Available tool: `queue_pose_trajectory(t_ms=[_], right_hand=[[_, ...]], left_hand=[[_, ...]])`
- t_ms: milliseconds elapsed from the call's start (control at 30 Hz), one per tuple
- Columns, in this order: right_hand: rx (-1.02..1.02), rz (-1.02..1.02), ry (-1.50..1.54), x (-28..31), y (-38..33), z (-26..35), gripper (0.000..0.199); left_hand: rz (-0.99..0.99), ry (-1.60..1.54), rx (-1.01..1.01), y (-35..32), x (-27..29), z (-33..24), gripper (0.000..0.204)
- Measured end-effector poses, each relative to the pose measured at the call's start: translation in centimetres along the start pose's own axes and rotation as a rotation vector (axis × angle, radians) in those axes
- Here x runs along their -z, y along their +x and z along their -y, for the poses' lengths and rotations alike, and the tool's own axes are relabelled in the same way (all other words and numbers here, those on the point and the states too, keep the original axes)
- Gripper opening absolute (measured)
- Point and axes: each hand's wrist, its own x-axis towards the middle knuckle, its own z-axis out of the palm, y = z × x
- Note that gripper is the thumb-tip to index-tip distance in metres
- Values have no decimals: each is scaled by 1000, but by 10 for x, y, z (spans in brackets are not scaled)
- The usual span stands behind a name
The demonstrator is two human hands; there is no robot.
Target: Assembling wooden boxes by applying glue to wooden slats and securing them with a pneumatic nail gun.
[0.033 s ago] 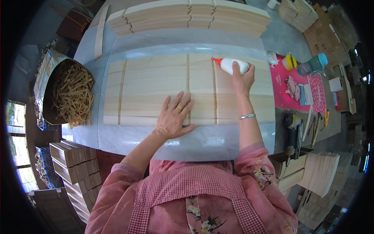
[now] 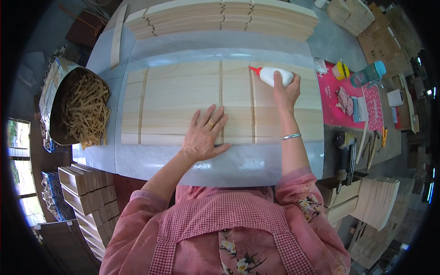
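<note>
In front of me a pale wooden board (image 2: 178, 91) lies flat on the table, with three grooves cut across it from near to far edge. My right hand (image 2: 286, 94) is wrapped round a white glue bottle (image 2: 280, 76), held tilted with its red nozzle pointing left. The nozzle's tip is at the far end of the rightmost groove (image 2: 252, 105); whether it touches the wood I cannot tell. My left hand (image 2: 206, 133) rests flat on the near part of the board, fingers spread, its fingertips beside the middle groove. Nothing is held in it.
A stack of grooved boards (image 2: 188, 20) stands along the far side. To the left is a container of tan rubber-like bands (image 2: 87, 107). A pink mat (image 2: 332, 107) on the right carries a cloth (image 2: 344, 101), a yellow tub (image 2: 340, 71) and a bottle (image 2: 369, 74). A power tool (image 2: 342, 149) sits nearer.
</note>
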Motion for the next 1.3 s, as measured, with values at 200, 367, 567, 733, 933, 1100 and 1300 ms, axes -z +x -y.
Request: queue_pose_trajectory(t_ms=[200, 367, 567, 733, 933, 1100, 1300], right_hand=[[47, -14, 2, 41, -52, -4, 46], [80, 3, -34, 78, -103, -8, 42], [98, 22, -59, 117, -157, -12, 42], [90, 54, -47, 140, -183, -22, 41], [-207, 157, 142, 140, -173, -2, 44], [-109, 115, 371, 79, -129, 25, 45], [-27, 96, 279, -26, -60, 33, 54]], left_hand=[[-18, 18, -4, 1, -5, -2, 83], [-6, 36, 1, 1, -4, -1, 82], [-20, 49, -4, 0, -8, -2, 81], [-28, 70, -13, 1, -10, -1, 81], [-22, 46, -2, -3, -8, 4, 83], [-98, -153, -1, -8, -4, 16, 96], [-10, -33, 22, -33, 25, 45, 107]])
